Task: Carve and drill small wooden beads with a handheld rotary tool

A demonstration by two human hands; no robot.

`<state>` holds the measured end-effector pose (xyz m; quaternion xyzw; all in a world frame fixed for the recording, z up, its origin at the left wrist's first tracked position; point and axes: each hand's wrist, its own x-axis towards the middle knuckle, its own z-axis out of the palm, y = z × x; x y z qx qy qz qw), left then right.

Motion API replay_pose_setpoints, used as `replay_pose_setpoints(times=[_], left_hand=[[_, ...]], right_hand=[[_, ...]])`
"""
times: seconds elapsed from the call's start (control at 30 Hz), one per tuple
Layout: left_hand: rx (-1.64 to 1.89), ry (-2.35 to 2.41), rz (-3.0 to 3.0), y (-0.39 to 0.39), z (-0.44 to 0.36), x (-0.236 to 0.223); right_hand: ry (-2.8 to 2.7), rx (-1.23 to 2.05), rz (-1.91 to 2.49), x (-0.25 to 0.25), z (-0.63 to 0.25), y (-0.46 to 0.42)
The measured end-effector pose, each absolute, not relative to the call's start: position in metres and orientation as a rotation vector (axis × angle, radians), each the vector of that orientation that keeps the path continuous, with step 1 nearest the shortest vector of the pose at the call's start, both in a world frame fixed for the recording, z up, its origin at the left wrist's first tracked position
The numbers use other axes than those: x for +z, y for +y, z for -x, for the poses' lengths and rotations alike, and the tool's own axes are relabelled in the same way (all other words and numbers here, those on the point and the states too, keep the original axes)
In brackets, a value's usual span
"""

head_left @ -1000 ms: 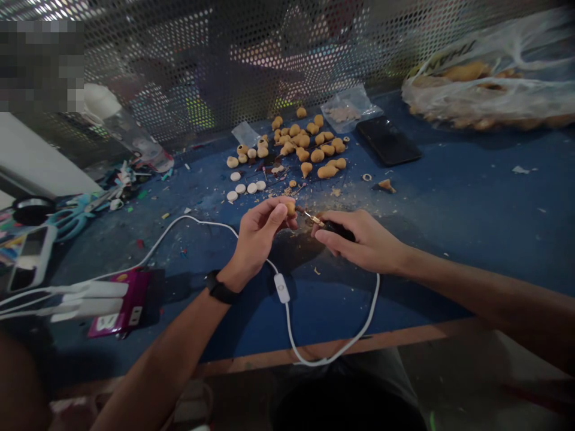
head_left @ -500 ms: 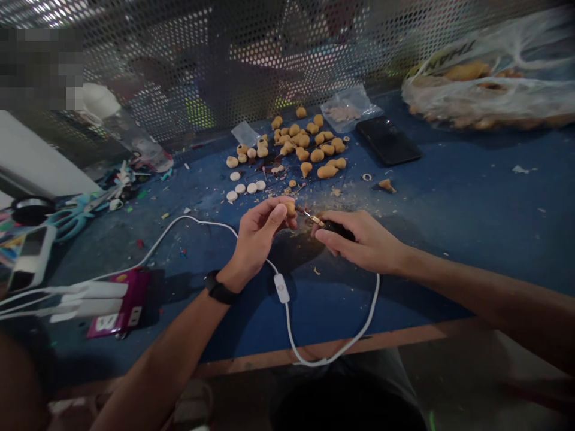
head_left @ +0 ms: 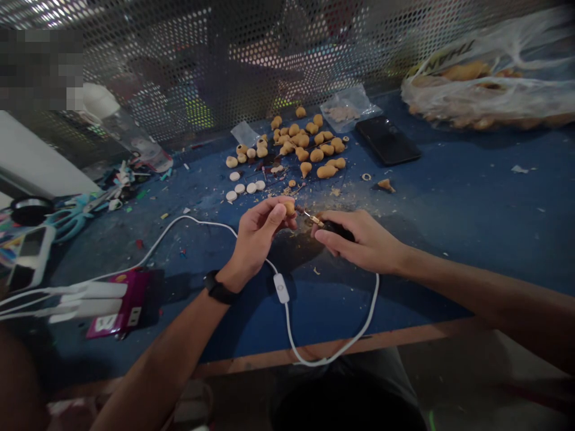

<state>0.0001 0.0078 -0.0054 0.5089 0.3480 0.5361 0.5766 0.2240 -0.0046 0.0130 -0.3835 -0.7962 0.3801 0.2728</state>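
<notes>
Between the thumb and fingers of my left hand [head_left: 257, 236] is a small tan gourd [head_left: 288, 208]. My right hand [head_left: 366, 242] is wrapped round a black rotary tool [head_left: 338, 229] with a brass chuck and a thin bit. The bit points left at the gourd's near side; whether it touches cannot be made out. From under my right hand a white cord [head_left: 374, 305] loops to an inline switch [head_left: 281, 288]. Beyond both hands lie several small gourds [head_left: 317, 155], a few cut open, plus several white discs [head_left: 231, 196] and scattered shavings.
A black phone [head_left: 389, 140] and a clear plastic bag of gourds [head_left: 494, 102] lie at the back right. On the left are a magenta power block [head_left: 140, 293] with white plugs, blue-handled scissors [head_left: 74, 218] and a bottle [head_left: 135, 134]. A perforated metal screen [head_left: 179, 60] backs the table.
Almost nothing differs. Both hands keep the same place and grip, with the gourd and rotary tool close together.
</notes>
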Motion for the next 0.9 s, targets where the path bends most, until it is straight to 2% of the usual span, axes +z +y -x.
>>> replay_pose_setpoints(times=[0.9], left_hand=[[1.258, 0.78, -1.16, 0.007, -0.0007, -0.0036]], right_hand=[[-2.15, 1.014, 1.022, 0.013, -0.2253, -0.0047]])
